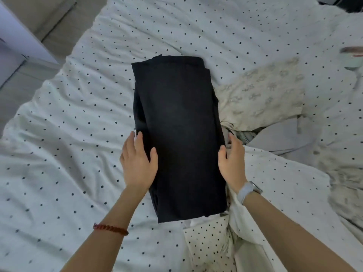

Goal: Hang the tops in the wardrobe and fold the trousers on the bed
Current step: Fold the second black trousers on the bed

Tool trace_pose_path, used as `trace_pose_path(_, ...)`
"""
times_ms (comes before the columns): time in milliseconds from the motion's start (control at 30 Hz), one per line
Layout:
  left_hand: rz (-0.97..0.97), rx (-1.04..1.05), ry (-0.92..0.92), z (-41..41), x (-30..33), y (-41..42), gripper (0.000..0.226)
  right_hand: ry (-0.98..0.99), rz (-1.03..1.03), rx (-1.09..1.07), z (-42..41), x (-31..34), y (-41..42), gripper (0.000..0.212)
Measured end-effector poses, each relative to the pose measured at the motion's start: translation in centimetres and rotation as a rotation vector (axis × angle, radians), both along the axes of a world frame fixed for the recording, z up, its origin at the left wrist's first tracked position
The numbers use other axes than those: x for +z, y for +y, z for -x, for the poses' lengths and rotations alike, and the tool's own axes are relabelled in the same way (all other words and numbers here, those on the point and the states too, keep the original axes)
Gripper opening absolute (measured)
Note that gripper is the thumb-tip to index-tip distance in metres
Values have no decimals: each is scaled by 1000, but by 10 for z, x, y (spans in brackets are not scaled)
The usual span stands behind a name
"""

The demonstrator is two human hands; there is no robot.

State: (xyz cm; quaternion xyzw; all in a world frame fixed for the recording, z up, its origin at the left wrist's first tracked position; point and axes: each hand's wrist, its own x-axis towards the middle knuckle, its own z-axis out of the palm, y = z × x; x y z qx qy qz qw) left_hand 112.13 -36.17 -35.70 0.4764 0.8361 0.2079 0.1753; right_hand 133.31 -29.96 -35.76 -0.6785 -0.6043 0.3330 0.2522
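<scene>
While I'm watching this feed from my desk, the biggest thing in view is the bed with its dotted white cover, and everything else I'll place off the black trousers, which lie folded into one long rectangle near the middle of it. So one pair of trousers looks basically done, maybe one more fold across to make it compact, that's my guess. Just right of the trousers there's a loose heap: one cream patterned garment, one plain grey piece beyond it, and on the near side one dotted cream piece partly tucked under the trousers' near end. I count three there, can't tell which are tops and which are trousers, and none of them is hung or folded, so most of the job looks left. At the far right edge, well apart from the trousers, is a blurry pinkish thing I can't identify. No wardrobe clearly in sight. Two hands: left hand lies flat with straight fingers on the trousers' left edge, right hand presses relaxed against the right edge, neither gripping. One red cord bracelet left wrist, one pale watch right wrist.
</scene>
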Motion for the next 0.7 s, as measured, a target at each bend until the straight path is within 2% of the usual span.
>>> trace_pose_path(67, 80, 132, -115, -18, -6, -45, 64, 39, 191, -68, -19, -9, -43, 44)
trace_pose_path(167, 187, 269, -259, -45, -14, -87, 72, 161, 417, -43, -30, -20, -87, 46)
trace_pose_path(267, 315, 291, -392, -64, -26, -111, 80, 243, 479, 26, -33, -27, -110, 46)
trace_pose_path(333, 319, 326, -499, -71, -29, -115, 82, 309, 523, -53, -34, -28, -114, 45)
trace_pose_path(433, 261, 439, -668, -71, -26, -108, 66, 374, 611, -149, -34, -27, -113, 47)
trace_pose_path(533, 230, 393, -711, -67, -12, -107, 39, 346, 598, -140, -33, -17, -116, 37)
trace_pose_path(600, 201, 358, -739, -65, -5, -110, 36, 327, 575, -141, -32, -9, -118, 30)
trace_pose_path(700, 169, 311, -745, -64, 10, -116, 37, 396, 563, -169, -34, 4, -125, 18)
